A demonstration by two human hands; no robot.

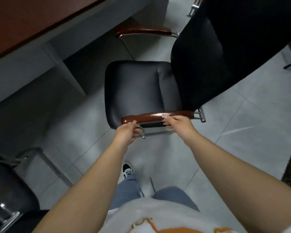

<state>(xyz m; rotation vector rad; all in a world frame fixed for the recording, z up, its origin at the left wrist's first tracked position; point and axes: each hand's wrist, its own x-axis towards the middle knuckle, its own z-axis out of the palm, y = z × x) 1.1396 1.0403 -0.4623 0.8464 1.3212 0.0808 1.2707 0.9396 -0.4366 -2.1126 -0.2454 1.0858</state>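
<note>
A: Wood armrest, glossy brown. Where was it?
B: In both hands. Left hand gripped the front end, thumb on top, fingers curled underneath. Right hand held it further along, thumb on top, fingers below, pinching the wood between them.
A: Chair?
B: Black. Seat was just beyond the fingertips. Backrest was beyond and right of the right fingers. Far armrest was well past the seat.
A: Frame contact?
B: Steel tube ran just under the left fingers. Couldn't tell if they touched.
A: Surroundings?
B: Desk was well beyond and left of the left fingers. Shoe was back behind the wrists, on the grey tile floor.
</note>
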